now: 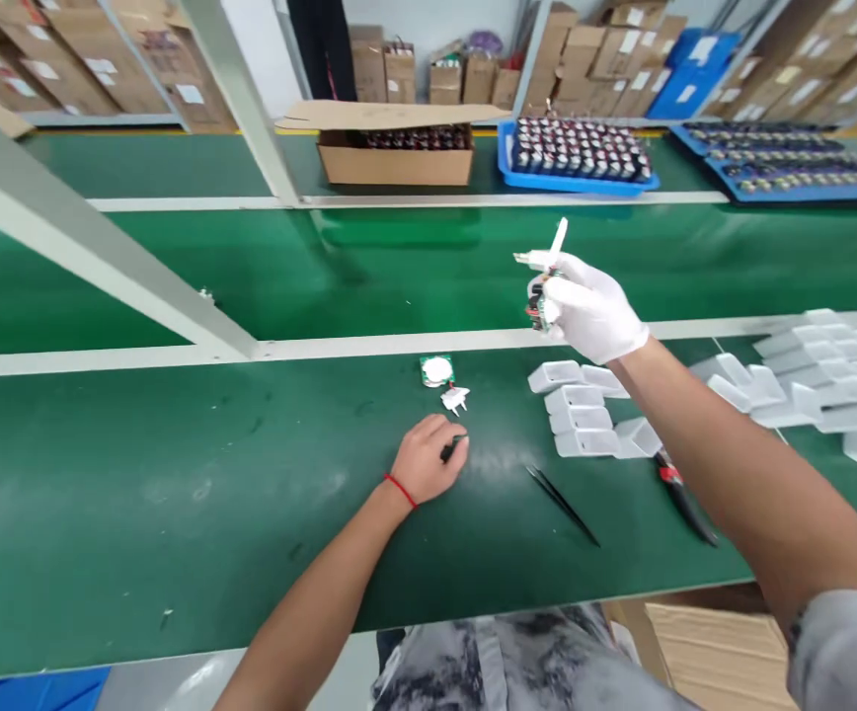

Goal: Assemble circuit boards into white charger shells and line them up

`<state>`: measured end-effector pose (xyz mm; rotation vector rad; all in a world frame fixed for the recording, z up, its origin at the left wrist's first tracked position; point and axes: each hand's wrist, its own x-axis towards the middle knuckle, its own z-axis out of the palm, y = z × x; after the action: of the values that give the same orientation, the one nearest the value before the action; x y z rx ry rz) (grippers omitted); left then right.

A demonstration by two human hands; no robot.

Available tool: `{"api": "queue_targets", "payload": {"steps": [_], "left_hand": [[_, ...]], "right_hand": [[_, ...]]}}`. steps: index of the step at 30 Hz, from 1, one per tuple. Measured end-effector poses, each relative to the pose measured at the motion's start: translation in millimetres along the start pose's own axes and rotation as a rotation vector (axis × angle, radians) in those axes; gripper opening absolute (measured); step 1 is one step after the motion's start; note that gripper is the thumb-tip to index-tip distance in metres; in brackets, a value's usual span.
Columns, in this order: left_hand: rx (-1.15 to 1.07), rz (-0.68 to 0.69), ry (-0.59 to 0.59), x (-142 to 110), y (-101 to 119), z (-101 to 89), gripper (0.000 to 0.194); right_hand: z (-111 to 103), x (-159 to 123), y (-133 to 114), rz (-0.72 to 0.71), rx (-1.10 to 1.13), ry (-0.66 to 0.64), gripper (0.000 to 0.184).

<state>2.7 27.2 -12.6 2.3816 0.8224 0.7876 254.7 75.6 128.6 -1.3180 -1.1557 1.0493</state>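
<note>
Holding a small circuit assembly [537, 308] aloft in my gloved right hand [595, 311], I find thumb and fingers closed around it, with a white forked part [547, 259] projecting beyond the fingertips. It hangs over the green belt [399, 276], on the far side of the white rail [399, 348]. My bare left hand [427, 462] rests on the near bench [251, 494], fingers curled; a small black piece [449, 449] shows between thumb and forefinger and appears held, partly hidden. Just beyond that hand lie a green board with a white disc [437, 371] and a white two-pin plug [455, 399]. To the right: black tweezers [563, 506], white plastic cases [584, 420] and red-and-black pliers [687, 504].

Handling assessment: the assembly is best gripped by its firm edges, without squeezing components or straining the red wires, its projecting part clear of the rail. The left hand should bear lightly, apart from the plug's pins.
</note>
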Motion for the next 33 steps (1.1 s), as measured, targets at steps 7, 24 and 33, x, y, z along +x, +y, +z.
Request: {"api": "queue_targets", "payload": {"steps": [7,24,33], "left_hand": [[0.019,0.159,-0.173,24,75,24.1,0.038],[0.005,0.124,-0.41,24,70,-2.6,0.018],[-0.25,-0.066,-0.334,-26,30,-40.9,0.059]], "right_hand": [[-47,-103,3,0.049,0.131,0.111,0.087],[-38,-141,49,0.159,0.212,0.099,0.073],[6,-147,47,0.227,0.182,-0.329,0.091]]}}
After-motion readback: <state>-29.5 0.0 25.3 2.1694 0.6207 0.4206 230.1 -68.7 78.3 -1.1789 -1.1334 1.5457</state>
